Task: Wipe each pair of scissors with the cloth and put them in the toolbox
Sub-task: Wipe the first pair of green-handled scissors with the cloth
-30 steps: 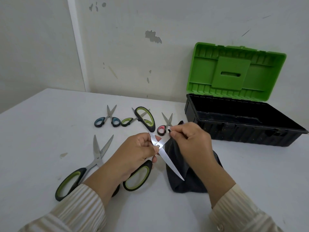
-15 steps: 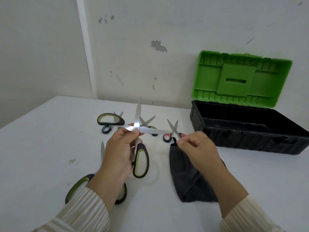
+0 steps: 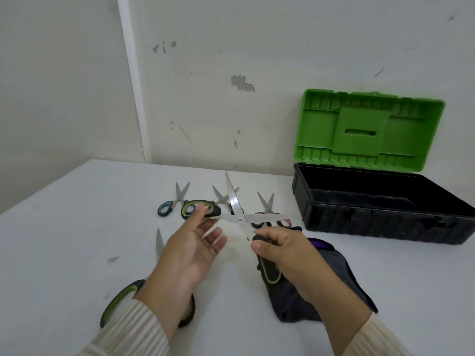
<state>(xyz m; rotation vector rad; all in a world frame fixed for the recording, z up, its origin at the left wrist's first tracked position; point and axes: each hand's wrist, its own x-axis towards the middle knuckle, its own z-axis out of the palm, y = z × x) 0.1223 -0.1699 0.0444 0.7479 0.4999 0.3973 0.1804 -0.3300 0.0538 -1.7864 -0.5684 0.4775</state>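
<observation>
A large pair of scissors (image 3: 240, 219) with black-and-green handles hangs spread wide open above the table. My left hand (image 3: 190, 253) pinches its left handle with thumb and forefinger, the other fingers apart. My right hand (image 3: 285, 255) grips the lower handle. The dark grey cloth (image 3: 341, 276) lies on the table under my right hand. The black toolbox (image 3: 385, 222) stands open at the right, its green lid (image 3: 367, 129) upright against the wall, and nothing shows inside it.
On the table behind the hands lie small scissors with blue handles (image 3: 167, 208), a green-handled pair (image 3: 222, 197) and a pink-handled pair (image 3: 267, 202). A second large pair (image 3: 120, 301) lies under my left forearm. The wall is close behind.
My right hand has let go of the cloth and taken the lower handle. My left hand has shifted from the pivot to the other handle, and the scissors have moved right.
</observation>
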